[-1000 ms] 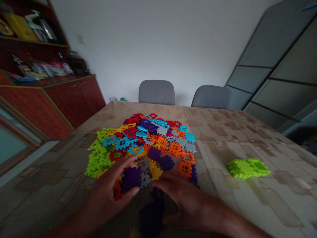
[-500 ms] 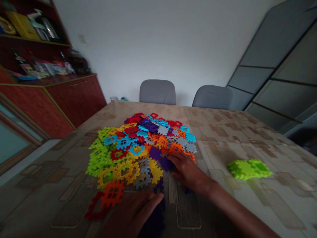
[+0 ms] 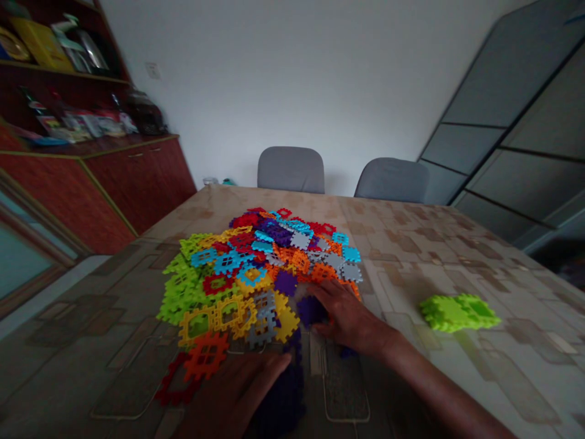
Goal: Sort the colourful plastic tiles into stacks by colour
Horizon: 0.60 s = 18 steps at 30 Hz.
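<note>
My right hand [image 3: 345,314] is closed on a flat purple puzzle tile [image 3: 312,311], gripped at its right side near the front of a heap of colored interlocking tiles. Another purple tile [image 3: 286,283] lies just beyond it at the heap's edge. Low in the view, my left hand [image 3: 237,390] rests with fingers stretched out, beside a dark purple row of tiles [image 3: 286,396]; shadow hides part of this hand. Part of one more purple tile [image 3: 348,352] shows under my right wrist.
Green tiles [image 3: 187,286], yellow frames [image 3: 231,310], gray window tiles [image 3: 262,320] and an orange window tile [image 3: 208,355] make up the heap's near side. A lime-green joined block [image 3: 459,312] sits at the right. Two gray chairs [image 3: 290,171] stand behind the patterned table [image 3: 402,244].
The purple tile in my right hand has come slightly toward me, apart from the purple tile beyond. My left hand has slid a little left, showing more of the purple row.
</note>
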Each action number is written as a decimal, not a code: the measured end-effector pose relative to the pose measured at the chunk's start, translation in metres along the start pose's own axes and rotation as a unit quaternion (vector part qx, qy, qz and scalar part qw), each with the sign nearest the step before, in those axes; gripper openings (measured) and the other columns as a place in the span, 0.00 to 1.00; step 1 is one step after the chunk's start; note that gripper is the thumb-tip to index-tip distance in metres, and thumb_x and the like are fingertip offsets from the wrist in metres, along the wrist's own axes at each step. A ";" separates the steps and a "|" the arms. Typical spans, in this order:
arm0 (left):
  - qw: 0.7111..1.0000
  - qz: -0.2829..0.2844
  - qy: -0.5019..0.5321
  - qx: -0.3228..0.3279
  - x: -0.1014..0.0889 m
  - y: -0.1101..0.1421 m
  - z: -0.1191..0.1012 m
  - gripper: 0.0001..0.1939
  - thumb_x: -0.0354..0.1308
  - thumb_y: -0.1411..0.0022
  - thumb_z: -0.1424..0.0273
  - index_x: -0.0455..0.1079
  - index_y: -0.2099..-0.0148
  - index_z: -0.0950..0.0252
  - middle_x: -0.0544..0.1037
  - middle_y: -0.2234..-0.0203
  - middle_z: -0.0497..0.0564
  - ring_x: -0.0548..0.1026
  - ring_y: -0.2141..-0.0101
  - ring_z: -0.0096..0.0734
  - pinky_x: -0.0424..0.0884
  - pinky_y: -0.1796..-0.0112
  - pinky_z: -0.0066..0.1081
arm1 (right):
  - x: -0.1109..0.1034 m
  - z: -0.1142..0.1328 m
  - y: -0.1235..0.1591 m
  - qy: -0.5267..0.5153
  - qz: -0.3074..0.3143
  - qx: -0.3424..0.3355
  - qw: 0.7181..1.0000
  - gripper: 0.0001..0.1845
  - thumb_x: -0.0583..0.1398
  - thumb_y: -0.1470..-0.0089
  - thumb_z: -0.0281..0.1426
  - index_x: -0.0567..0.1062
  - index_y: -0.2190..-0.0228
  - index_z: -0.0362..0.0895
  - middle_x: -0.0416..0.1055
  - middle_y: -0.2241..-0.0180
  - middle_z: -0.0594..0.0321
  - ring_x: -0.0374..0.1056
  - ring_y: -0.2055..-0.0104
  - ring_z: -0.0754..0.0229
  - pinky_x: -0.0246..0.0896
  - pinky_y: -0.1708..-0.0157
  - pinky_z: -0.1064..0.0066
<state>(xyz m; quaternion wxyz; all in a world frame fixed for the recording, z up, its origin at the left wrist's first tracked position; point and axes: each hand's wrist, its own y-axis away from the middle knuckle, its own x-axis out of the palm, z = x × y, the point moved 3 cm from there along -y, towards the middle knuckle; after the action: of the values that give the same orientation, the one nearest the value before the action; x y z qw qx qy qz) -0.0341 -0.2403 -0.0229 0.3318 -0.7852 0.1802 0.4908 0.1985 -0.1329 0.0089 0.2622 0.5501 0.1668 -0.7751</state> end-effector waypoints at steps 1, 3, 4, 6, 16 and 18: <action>1.000 0.000 0.000 -0.004 -0.001 0.002 0.001 0.49 0.60 0.35 0.46 0.36 0.25 0.48 0.78 0.44 0.52 0.80 0.50 0.45 0.75 0.49 0.35 | -0.001 0.000 0.001 0.001 0.008 0.000 1.000 0.37 0.68 0.47 0.31 0.65 0.38 0.40 0.68 0.42 0.48 0.62 0.40 0.45 0.55 0.40 0.52; 1.000 0.000 -0.002 -0.011 -0.004 0.005 0.002 0.47 0.60 0.35 0.45 0.38 0.25 0.48 0.78 0.44 0.52 0.79 0.51 0.44 0.75 0.49 0.34 | -0.001 0.000 0.002 -0.002 0.026 -0.003 1.000 0.36 0.68 0.47 0.33 0.67 0.40 0.41 0.68 0.42 0.48 0.62 0.39 0.44 0.55 0.40 0.52; 1.000 -0.001 -0.002 -0.010 -0.005 0.006 0.002 0.46 0.59 0.34 0.45 0.39 0.25 0.48 0.78 0.44 0.52 0.79 0.51 0.44 0.75 0.49 0.34 | -0.001 -0.001 0.002 -0.005 0.034 -0.007 0.999 0.34 0.69 0.48 0.34 0.68 0.41 0.42 0.68 0.42 0.48 0.62 0.39 0.43 0.55 0.40 0.51; 1.000 -0.005 -0.003 -0.001 -0.008 0.006 0.002 0.44 0.57 0.32 0.46 0.40 0.25 0.48 0.78 0.45 0.51 0.79 0.51 0.42 0.75 0.49 0.33 | -0.001 -0.003 0.003 -0.011 0.042 -0.016 0.999 0.30 0.69 0.48 0.34 0.71 0.45 0.42 0.69 0.43 0.49 0.62 0.40 0.43 0.56 0.41 0.50; 0.998 -0.026 -0.046 -0.022 -0.011 0.006 0.001 0.49 0.72 0.47 0.49 0.53 0.31 0.54 0.81 0.50 0.53 0.82 0.56 0.44 0.79 0.55 0.33 | -0.019 0.011 0.021 -0.068 0.015 -0.071 0.995 0.26 0.68 0.47 0.34 0.72 0.48 0.43 0.69 0.46 0.52 0.63 0.44 0.47 0.58 0.43 0.54; 0.999 -0.018 -0.036 -0.026 -0.014 0.005 0.001 0.50 0.74 0.50 0.51 0.53 0.32 0.53 0.81 0.49 0.52 0.82 0.55 0.43 0.78 0.54 0.32 | -0.021 0.030 0.028 -0.089 0.034 -0.093 0.991 0.27 0.69 0.48 0.35 0.72 0.47 0.44 0.70 0.48 0.55 0.64 0.45 0.49 0.59 0.45 0.56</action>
<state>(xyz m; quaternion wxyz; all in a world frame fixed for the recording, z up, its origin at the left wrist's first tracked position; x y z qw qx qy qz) -0.0446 -0.2437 -0.0123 0.3259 -0.7786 0.1414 0.5173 0.1977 -0.1675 0.0400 0.3527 0.4575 0.1952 -0.7926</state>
